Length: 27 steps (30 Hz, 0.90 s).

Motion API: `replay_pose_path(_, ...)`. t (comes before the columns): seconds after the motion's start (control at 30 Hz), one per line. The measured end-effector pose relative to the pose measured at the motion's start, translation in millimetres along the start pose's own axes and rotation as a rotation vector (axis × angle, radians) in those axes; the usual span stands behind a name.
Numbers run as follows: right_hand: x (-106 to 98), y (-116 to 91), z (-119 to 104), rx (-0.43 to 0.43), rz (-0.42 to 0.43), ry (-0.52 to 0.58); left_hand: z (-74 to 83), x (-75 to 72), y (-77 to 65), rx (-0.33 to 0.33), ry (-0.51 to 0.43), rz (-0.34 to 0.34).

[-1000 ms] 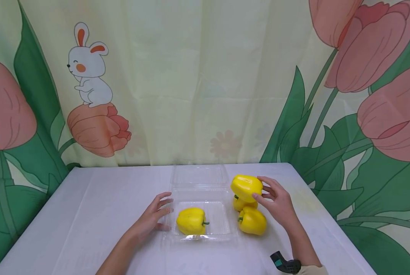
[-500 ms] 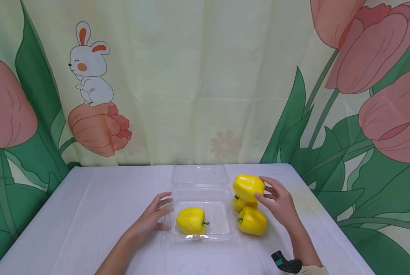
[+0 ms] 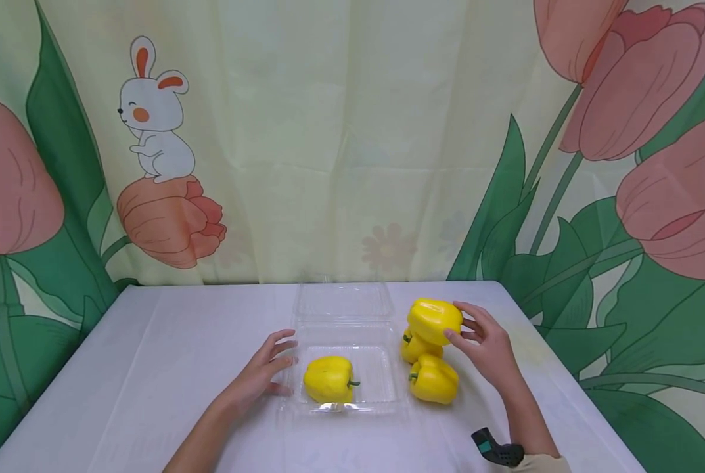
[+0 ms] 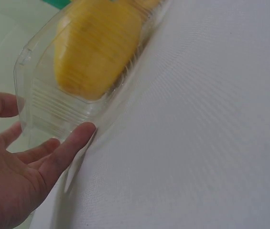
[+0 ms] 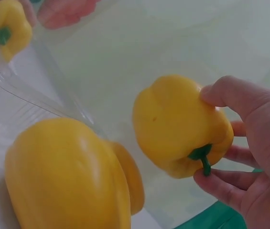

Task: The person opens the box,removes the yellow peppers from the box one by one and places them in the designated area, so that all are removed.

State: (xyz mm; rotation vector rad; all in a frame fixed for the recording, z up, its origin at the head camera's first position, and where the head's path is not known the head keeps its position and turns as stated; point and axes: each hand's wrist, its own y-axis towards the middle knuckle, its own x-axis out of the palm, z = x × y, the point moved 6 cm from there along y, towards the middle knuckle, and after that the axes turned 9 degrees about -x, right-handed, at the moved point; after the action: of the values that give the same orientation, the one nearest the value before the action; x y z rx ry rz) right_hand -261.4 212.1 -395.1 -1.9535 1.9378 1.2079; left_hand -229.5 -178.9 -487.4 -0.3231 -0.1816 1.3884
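Note:
My right hand [image 3: 487, 343] grips a yellow bell pepper [image 3: 433, 320] between thumb and fingers, held up over the right side of the table. In the right wrist view, the held pepper's green stem [image 5: 204, 160] lies by a fingertip. Below it are two more yellow bell peppers, one behind [image 3: 417, 349] and one in front [image 3: 433, 380]. A clear plastic clamshell box [image 3: 378, 371] lies with its lid [image 3: 343, 301] folded back. Inside, at the left, rests another yellow bell pepper [image 3: 328, 380]. My left hand [image 3: 254, 381], fingers spread, is at the box's left wall.
A white cloth [image 3: 169, 368] covers the table. Behind its far edge hangs a curtain [image 3: 305, 144] printed with tulips and a rabbit. A black strap-like device [image 3: 497, 450] sits at the right wrist.
My right hand has shifted a little to the right, carrying the bell pepper with it. The left hand, the box and the other peppers stay where they were.

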Motion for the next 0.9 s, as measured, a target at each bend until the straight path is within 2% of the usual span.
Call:
replay_pose_path(0.27,-5.7,0.5,6.3,0.004,0.004,-0.032,0.5,-0.5,1.8,0.004,0.005,-0.003)
replay_pose_path(0.57,-12.4,0.9,13.5,0.021,0.017,-0.016,2.1,-0.6,1.2,0.008,0.001,-0.027)
replay_pose_path(0.9,-17.6,-0.1,23.4,0.057,0.018,-0.043,-2.3,-1.3,1.0,0.0,0.002,-0.007)
